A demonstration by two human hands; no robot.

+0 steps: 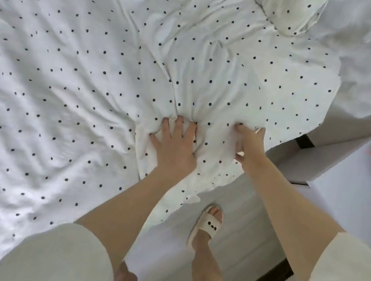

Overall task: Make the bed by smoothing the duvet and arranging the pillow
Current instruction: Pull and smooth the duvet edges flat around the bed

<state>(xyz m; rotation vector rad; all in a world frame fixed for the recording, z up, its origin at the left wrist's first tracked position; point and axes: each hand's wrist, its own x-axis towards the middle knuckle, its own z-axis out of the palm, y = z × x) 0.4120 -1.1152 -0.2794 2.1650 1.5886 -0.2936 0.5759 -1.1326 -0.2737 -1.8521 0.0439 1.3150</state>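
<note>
The duvet [80, 72] covered the bed from nine o'clock across to the centre, its edge hanging off toward four o'clock. The pillow [289, 7] lay at one o'clock, touching the duvet's far end. Both hands were on the duvet near its edge, the left hand [174, 143] just at nine o'clock of the right hand [249, 146]. A slippered foot [208, 223] stood on the floor at six o'clock of the hands. A box [350, 184] sat at three o'clock, beside the bed.

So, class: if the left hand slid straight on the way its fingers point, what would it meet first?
The left hand grips the polka-dot duvet, fingers pointing up the bed. Straight on, it would first meet the bunched folds just ahead; the pillow lies farther off, somewhat right of that line, though depth is unclear.
</note>
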